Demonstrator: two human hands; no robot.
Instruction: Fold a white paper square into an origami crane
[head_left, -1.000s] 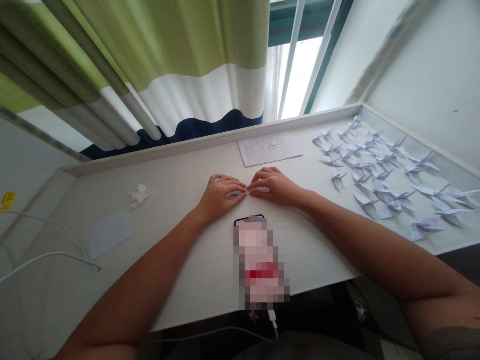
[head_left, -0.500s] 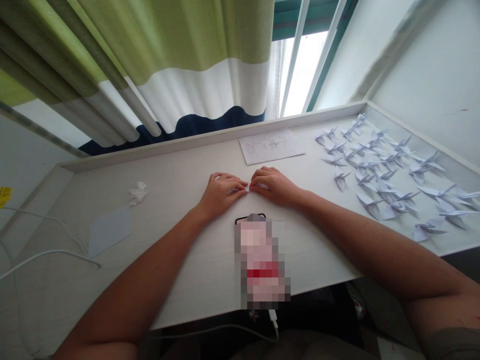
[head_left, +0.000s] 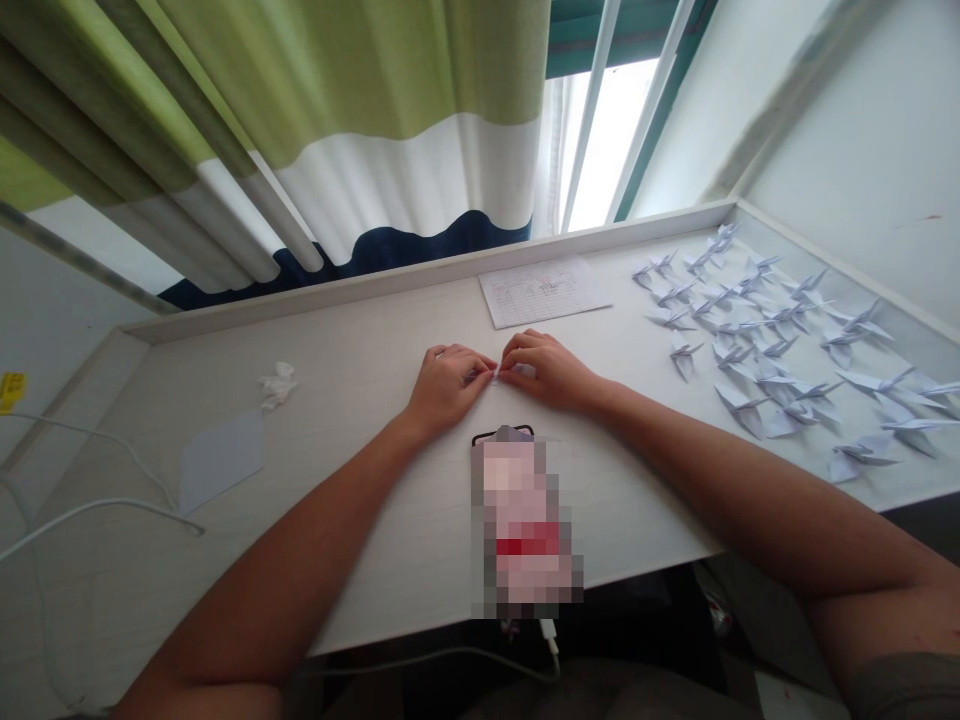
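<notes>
Near the middle of the white desk (head_left: 360, 350), my left hand (head_left: 452, 383) and my right hand (head_left: 551, 370) meet fingertip to fingertip. Both are closed in a pinch on a small piece of folded white paper (head_left: 496, 374), most of which the fingers hide. How it is folded cannot be made out. Directly below the hands lies a phone (head_left: 525, 520), its screen blurred out. Many folded paper cranes (head_left: 739, 325) cover the right side of the desk, beyond my right forearm.
A printed or written sheet (head_left: 544, 292) lies behind the hands. To the left are a plain paper square (head_left: 223, 460), a crumpled tissue (head_left: 278, 385) and a white cable (head_left: 112, 503). Another cable (head_left: 550, 632) plugs into the phone. A raised rim (head_left: 420, 278) borders the desk's back, below the curtain (head_left: 337, 100).
The fingers have shifted very slightly around the small paper, with the fingertips still together. Nothing else on the desk has moved; the view has drifted a little.
</notes>
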